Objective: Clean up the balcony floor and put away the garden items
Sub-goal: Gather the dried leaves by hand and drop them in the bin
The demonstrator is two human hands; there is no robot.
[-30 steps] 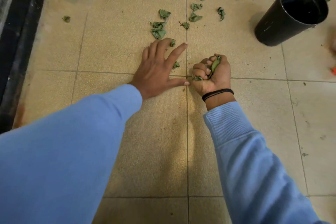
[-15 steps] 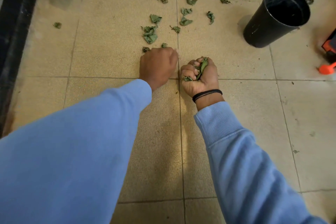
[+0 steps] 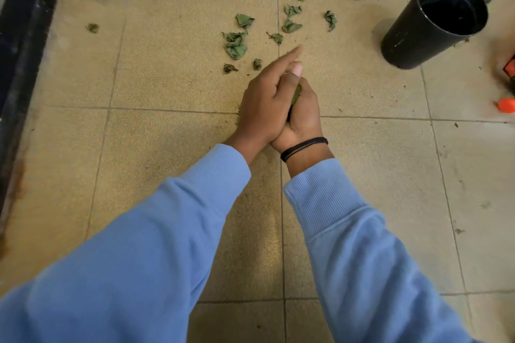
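Looking down from my head camera, I see both my arms in light blue sleeves reaching over a beige tiled balcony floor point(image 3: 167, 86). My right hand point(image 3: 302, 117), with a thin black band point(image 3: 303, 147) at the wrist, is clenched around a small wad of crumpled green leaves point(image 3: 296, 96); a sliver of green shows between thumb and fingers. My left hand point(image 3: 263, 108) presses against the right one from the side, its forefinger stretched forward, the other fingers hidden behind the clasp, so I cannot tell whether they hold any leaves of their own.

More loose crumpled green leaves point(image 3: 235, 43) lie scattered on the tiles just ahead of my hands and further away toward the top of the view. A tall black plastic pot point(image 3: 430, 23) stands upright and open-mouthed to the far right, well apart from my hands, with leaves around its far side. A small orange object point(image 3: 505, 105) sits at the right edge, too blurred to identify.

I judge the leaves to be very light, dry and limp, crushing easily and prone to crumbling or slipping out through gaps. They are best gathered by sweeping several together and closing the whole hand around the bunch, cupping the second hand beneath, rather than pinching single pieces.
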